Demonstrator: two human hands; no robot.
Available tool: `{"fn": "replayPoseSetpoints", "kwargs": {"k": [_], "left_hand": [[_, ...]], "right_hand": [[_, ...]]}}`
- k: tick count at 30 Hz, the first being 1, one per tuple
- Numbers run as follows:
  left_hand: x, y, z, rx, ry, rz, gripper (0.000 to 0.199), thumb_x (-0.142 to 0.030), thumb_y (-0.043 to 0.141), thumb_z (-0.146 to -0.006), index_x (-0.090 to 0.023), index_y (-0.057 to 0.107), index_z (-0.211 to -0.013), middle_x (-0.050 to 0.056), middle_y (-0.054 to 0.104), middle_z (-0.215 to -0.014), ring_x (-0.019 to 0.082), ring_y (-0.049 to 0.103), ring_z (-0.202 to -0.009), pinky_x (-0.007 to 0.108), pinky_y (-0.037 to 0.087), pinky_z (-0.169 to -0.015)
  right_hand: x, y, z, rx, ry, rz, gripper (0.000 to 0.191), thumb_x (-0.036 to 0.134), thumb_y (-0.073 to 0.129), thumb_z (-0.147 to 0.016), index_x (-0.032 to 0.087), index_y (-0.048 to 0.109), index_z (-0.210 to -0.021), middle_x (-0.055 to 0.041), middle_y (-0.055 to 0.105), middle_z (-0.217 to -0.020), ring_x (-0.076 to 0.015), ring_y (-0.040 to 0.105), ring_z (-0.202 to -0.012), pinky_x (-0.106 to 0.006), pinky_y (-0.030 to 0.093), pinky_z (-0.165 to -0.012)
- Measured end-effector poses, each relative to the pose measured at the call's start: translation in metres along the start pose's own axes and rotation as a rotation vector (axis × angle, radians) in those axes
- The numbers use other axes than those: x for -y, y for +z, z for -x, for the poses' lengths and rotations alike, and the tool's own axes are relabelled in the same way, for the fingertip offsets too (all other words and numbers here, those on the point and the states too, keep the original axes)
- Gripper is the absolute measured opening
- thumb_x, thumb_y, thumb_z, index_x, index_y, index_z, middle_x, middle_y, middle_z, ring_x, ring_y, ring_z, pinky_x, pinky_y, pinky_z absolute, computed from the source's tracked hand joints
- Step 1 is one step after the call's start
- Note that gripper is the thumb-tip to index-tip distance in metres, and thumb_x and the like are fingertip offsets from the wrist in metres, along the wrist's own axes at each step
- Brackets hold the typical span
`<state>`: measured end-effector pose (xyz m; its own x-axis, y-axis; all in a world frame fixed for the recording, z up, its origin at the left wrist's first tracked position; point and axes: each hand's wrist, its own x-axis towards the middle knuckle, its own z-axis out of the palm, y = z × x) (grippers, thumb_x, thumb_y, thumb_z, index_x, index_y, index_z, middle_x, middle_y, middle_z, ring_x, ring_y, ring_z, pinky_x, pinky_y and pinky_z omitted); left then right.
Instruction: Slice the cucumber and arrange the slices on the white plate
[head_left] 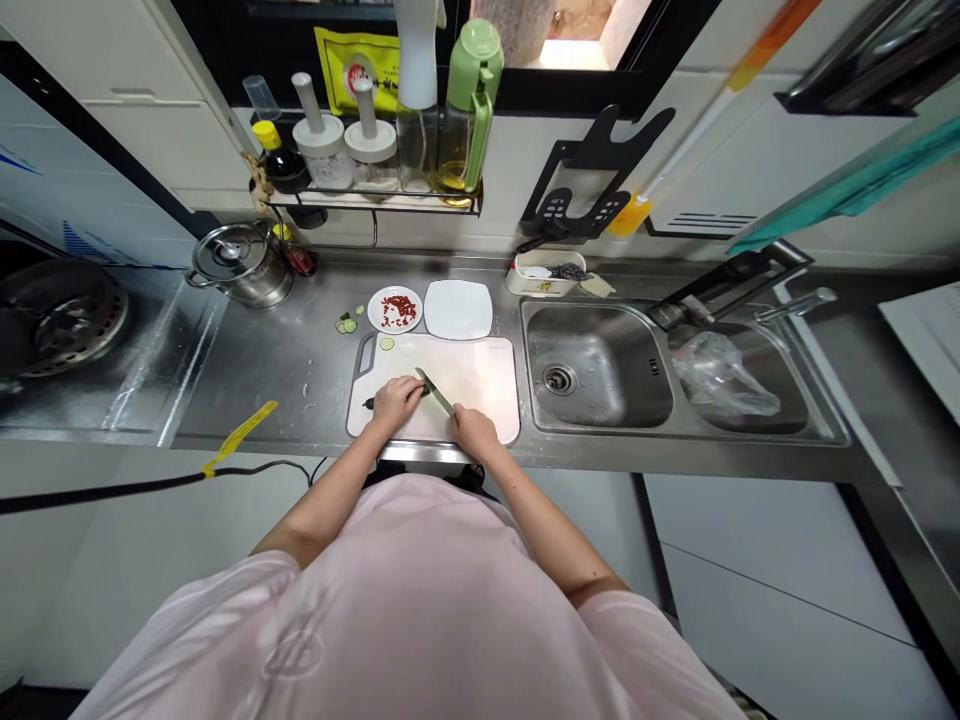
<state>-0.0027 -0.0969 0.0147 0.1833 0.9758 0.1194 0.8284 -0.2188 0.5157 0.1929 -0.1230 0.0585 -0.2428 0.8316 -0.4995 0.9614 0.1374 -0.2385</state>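
On the white cutting board (484,375), my left hand (397,402) is wrapped over a dark green cucumber (369,403), whose ends show on both sides of the fingers. My right hand (474,432) grips the handle of a knife (436,392). The blade points up and to the left, beside the cucumber's right end. One pale round slice (386,343) lies near the board's top left corner. Just behind the board are a round plate (373,318) with chopped red pieces (400,309) and a bare white square plate (458,309).
Several cucumber scraps (346,324) lie on the steel counter (300,350). A lidded pot (244,265) stands at the back left, near a stove (60,315). On the right is a double sink (600,365) with a plastic bag (724,375). Bottles and jars line a wall shelf (375,200).
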Motion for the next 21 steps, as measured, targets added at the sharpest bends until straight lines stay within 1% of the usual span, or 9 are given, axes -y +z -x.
{"fn": "replayPoseSetpoints", "kwargs": {"k": [5,8,13,15,17,19,21], "left_hand": [[-0.003,-0.004,-0.001,-0.019,-0.026,0.035,0.025,-0.033,0.046,-0.091,-0.025,0.065,-0.104,0.003,0.068,-0.105,0.018,0.059,-0.099,0.030,0.043,-0.086],[-0.005,-0.006,-0.002,-0.054,-0.048,0.053,0.026,-0.034,0.045,-0.092,-0.024,0.065,-0.104,0.004,0.067,-0.106,0.019,0.059,-0.100,0.030,0.043,-0.088],[-0.006,-0.010,-0.003,-0.116,-0.098,0.072,0.024,-0.034,0.045,-0.091,-0.022,0.065,-0.101,0.005,0.067,-0.103,0.019,0.059,-0.098,0.031,0.043,-0.089],[-0.007,-0.011,-0.004,-0.171,-0.140,0.070,0.024,-0.034,0.045,-0.091,-0.022,0.064,-0.097,0.007,0.066,-0.098,0.020,0.059,-0.096,0.032,0.043,-0.087],[-0.009,-0.014,-0.006,-0.256,-0.178,0.069,0.024,-0.036,0.045,-0.091,-0.021,0.063,-0.096,0.007,0.065,-0.096,0.021,0.058,-0.094,0.033,0.043,-0.086],[-0.012,-0.017,-0.008,-0.324,-0.188,0.068,0.024,-0.037,0.046,-0.090,-0.020,0.061,-0.097,0.008,0.063,-0.096,0.021,0.056,-0.095,0.034,0.042,-0.087],[-0.019,-0.020,-0.012,-0.338,-0.166,0.058,0.025,-0.039,0.048,-0.089,-0.021,0.061,-0.100,0.009,0.062,-0.100,0.022,0.055,-0.098,0.036,0.040,-0.091]], "right_hand": [[-0.003,-0.006,0.003,-0.065,0.025,0.046,0.029,0.030,0.030,-0.097,0.020,0.052,-0.114,-0.0103,0.067,-0.095,-0.0224,0.064,-0.087,-0.029,0.040,-0.070],[-0.005,-0.008,0.004,-0.097,0.042,0.074,0.030,0.029,0.030,-0.098,0.021,0.052,-0.116,-0.0095,0.068,-0.094,-0.0224,0.064,-0.087,-0.029,0.040,-0.071],[-0.006,-0.009,0.005,-0.133,0.067,0.081,0.031,0.029,0.031,-0.097,0.022,0.049,-0.121,-0.0087,0.068,-0.098,-0.0207,0.064,-0.089,-0.028,0.040,-0.072],[-0.007,-0.011,0.006,-0.146,0.071,0.086,0.031,0.031,0.032,-0.097,0.023,0.049,-0.121,-0.0083,0.067,-0.098,-0.0204,0.064,-0.088,-0.028,0.040,-0.071],[-0.007,-0.012,0.007,-0.157,0.074,0.098,0.030,0.032,0.032,-0.098,0.023,0.049,-0.122,-0.0083,0.067,-0.099,-0.0201,0.064,-0.087,-0.028,0.040,-0.071],[-0.008,-0.013,0.007,-0.176,0.078,0.120,0.030,0.032,0.036,-0.096,0.023,0.049,-0.122,-0.0086,0.066,-0.100,-0.0205,0.063,-0.088,-0.028,0.039,-0.072],[-0.009,-0.014,0.006,-0.208,0.083,0.144,0.032,0.034,0.042,-0.094,0.022,0.048,-0.124,-0.0091,0.065,-0.101,-0.0216,0.062,-0.089,-0.029,0.038,-0.074]]}}
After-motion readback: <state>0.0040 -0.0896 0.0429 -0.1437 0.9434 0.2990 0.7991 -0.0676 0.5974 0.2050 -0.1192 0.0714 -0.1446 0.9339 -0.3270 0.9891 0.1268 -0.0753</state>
